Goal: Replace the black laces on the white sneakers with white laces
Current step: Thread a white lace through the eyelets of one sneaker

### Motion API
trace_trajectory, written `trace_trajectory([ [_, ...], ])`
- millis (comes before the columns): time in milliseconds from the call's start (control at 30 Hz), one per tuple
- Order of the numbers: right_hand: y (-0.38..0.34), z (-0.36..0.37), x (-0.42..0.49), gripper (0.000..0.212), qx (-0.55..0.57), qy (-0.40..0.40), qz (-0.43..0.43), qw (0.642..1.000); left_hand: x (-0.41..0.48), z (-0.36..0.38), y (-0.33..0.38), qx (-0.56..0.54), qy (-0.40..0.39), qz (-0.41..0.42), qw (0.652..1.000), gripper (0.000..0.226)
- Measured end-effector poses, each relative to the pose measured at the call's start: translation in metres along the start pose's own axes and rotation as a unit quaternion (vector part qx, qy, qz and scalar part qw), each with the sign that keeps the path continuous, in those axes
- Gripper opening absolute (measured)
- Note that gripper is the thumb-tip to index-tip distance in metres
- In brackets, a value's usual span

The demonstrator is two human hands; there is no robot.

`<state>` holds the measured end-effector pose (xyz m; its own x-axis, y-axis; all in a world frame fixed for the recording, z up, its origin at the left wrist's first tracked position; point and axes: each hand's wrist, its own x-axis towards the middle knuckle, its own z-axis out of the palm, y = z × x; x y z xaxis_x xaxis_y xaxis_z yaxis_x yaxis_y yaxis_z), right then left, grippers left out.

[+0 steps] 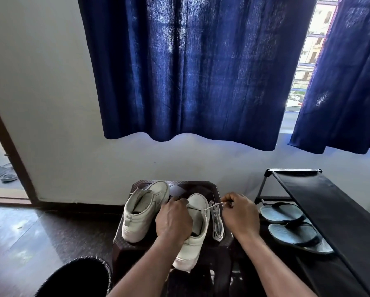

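Left fingers (180, 203) around sneaker (192, 249), tips hidden; right fingers (229, 199) tight on white lace (212, 206).

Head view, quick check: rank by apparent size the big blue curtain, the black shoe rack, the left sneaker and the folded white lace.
1. blue curtain, largest by far.
2. black shoe rack, inflated by nearness to the camera.
3. left sneaker.
4. folded white lace, smallest.

The left hand (173, 219) hides eyelets of the nearer sneaker (195, 243); the rack (329, 211) runs off the right edge.
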<state>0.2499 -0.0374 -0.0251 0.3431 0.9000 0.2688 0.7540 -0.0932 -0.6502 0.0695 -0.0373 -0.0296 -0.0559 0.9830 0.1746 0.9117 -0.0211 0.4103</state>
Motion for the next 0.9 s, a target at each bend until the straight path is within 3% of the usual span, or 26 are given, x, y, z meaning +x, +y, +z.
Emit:
trace_trajectory([
  [133, -0.004, 0.010, 0.002, 0.009, -0.001, -0.032, 0.016, 0.999, 0.002, 0.002, -0.001, -0.002, 0.005, 0.004, 1.000, 0.051],
  [400, -0.005, 0.038, 0.009, 0.034, -0.054, -0.142, 0.080, 0.985, 0.006, 0.008, -0.003, 0.014, 0.004, 0.016, 1.000, 0.049],
  [533, -0.005, 0.045, 0.014, 0.032, -0.008, -0.155, 0.103, 0.983, 0.009, 0.010, -0.004, 0.022, -0.004, 0.016, 1.000, 0.048],
  [667, -0.001, 0.049, 0.020, 0.044, -0.007, -0.176, 0.106, 0.979, 0.011, 0.010, -0.003, 0.048, -0.009, 0.018, 0.999, 0.043],
  [900, 0.001, 0.046, 0.013, 0.037, 0.013, -0.146, 0.134, 0.980, 0.009, 0.008, 0.002, 0.098, -0.020, 0.008, 0.995, 0.035],
])
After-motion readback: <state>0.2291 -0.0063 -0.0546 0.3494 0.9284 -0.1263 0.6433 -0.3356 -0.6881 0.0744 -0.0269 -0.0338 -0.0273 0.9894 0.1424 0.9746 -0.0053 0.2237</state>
